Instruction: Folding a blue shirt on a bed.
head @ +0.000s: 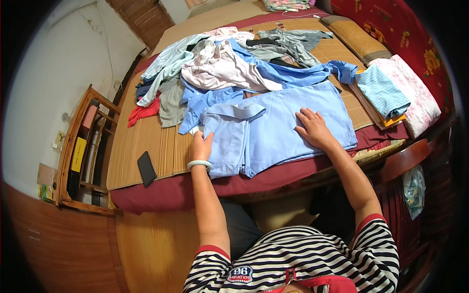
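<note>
A light blue collared shirt lies partly folded across the near edge of the bed, with its collar band toward the upper left. At its left edge, my left hand pinches the fabric between thumb and fingers, a pale bangle on the wrist. My right hand rests flat on the right half of the shirt, fingers spread, gripping nothing. Just beyond lies a heap of loose clothes, including a pale pink garment, a brighter blue shirt and a grey-green striped piece.
A black phone lies left of my left hand on the bamboo mat. Folded clothes, a blue striped one on top, are stacked at right beside a pink floral bundle. A wooden chair stands at the lower right.
</note>
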